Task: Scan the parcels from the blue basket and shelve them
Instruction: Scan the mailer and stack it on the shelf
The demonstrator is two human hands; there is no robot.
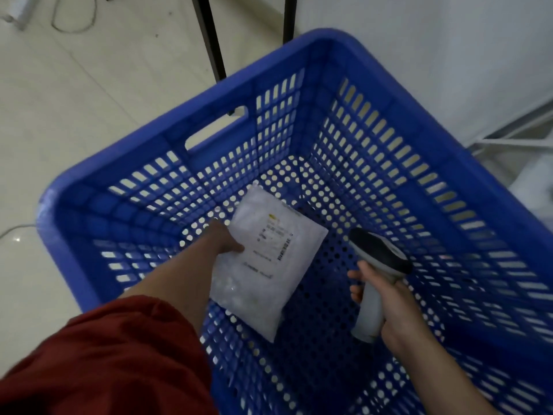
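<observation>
A large blue perforated basket (389,85) fills the view. Inside it is a single white plastic parcel (263,283) with a printed label and barcode facing up. My left hand (226,241) reaches into the basket and grips the parcel's left edge, thumb on top. My right hand (386,298) holds a grey and black handheld barcode scanner (378,265) by its handle, to the right of the parcel, its head pointing away from me over the basket floor.
The basket stands on a pale tiled floor (74,100). Two black metal legs (209,37) rise behind the basket's far corner. A white wall (434,34) and a light metal frame (508,139) are at the right. A cable lies on the floor at top left.
</observation>
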